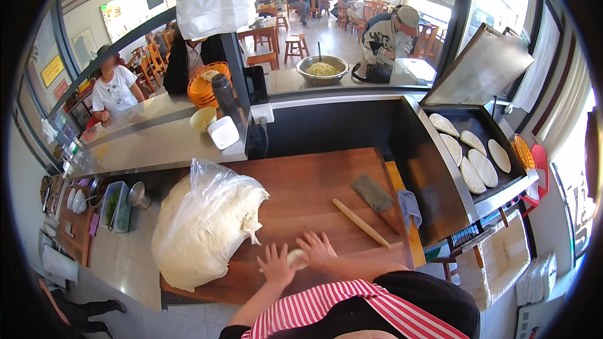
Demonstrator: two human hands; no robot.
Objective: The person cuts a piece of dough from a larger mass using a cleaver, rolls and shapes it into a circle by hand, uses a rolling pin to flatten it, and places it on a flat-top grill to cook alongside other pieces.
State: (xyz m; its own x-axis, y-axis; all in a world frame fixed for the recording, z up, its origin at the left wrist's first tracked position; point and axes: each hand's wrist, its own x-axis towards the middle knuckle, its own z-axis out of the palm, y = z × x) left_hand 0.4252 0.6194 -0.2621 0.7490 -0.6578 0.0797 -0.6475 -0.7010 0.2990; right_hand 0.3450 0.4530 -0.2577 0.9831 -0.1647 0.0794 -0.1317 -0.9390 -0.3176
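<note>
A small piece of dough [295, 259] lies on the wooden board [311, 179] near its front edge, between my two hands. My left hand [277, 266] touches its left side with the fingers spread. From the right, my right hand [318, 250] covers part of it, fingers also apart. Left of my hands rests a large mound of dough [202, 245], partly under a clear plastic sheet [206, 179]; its right edge is torn. A wooden rolling pin [362, 223] lies slantwise to the right. Beyond the pin is a cleaver [372, 193], handle towards me.
Several flatbreads [483, 168] sit on a griddle [487, 120] at right, its lid [480, 68] raised. A blue cloth [410, 207] hangs beside the board. Behind are a metal bowl [301, 63] of shredded food and a dark bottle [224, 96]. People stand past the counter [155, 146].
</note>
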